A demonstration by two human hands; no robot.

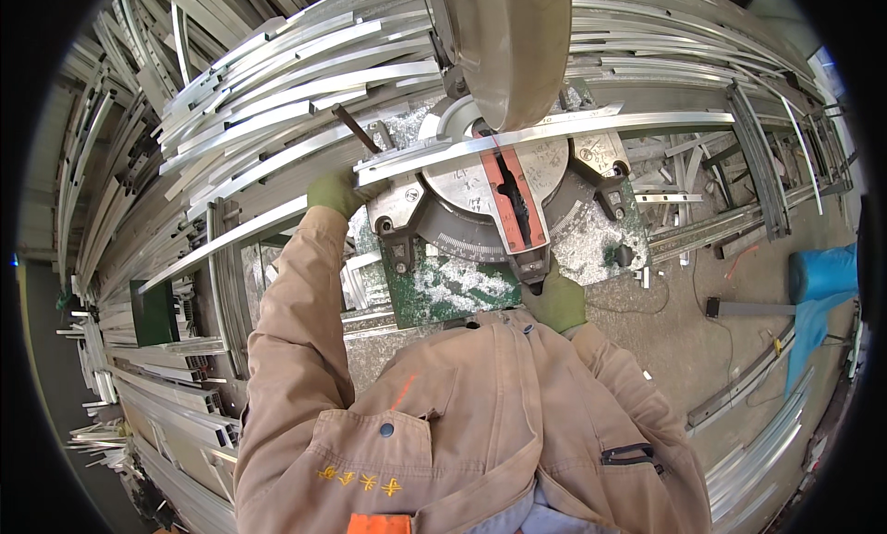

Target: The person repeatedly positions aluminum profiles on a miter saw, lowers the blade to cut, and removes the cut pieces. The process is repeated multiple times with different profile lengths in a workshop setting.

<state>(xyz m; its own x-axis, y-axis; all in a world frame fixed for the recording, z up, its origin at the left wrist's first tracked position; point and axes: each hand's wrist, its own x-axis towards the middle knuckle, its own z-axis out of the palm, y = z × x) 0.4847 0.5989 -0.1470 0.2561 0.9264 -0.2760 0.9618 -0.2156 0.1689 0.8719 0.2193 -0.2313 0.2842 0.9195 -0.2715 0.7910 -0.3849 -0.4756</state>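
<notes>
A mitre saw [443, 178] stands before me, with a red slotted insert [514, 201] in its round table and its grey blade guard [513, 44] raised above. A long silver aluminium profile [637, 123] lies across the saw, along the fence, and runs far off to the right. At its left end my left hand [334, 194], in a green glove, is closed; the profile's end partly hides the fingers. My right hand [560, 301], gloved in green too, wraps around the dark front handle [533, 273] of the saw table.
Metal chips cover the green base plate [453, 285]. Many aluminium lengths [305, 72] are stacked behind and to the left. A second long strip [222, 246] runs left over a green stand [154, 314]. At right are a black upright rail [759, 164] and a blue roll [822, 275].
</notes>
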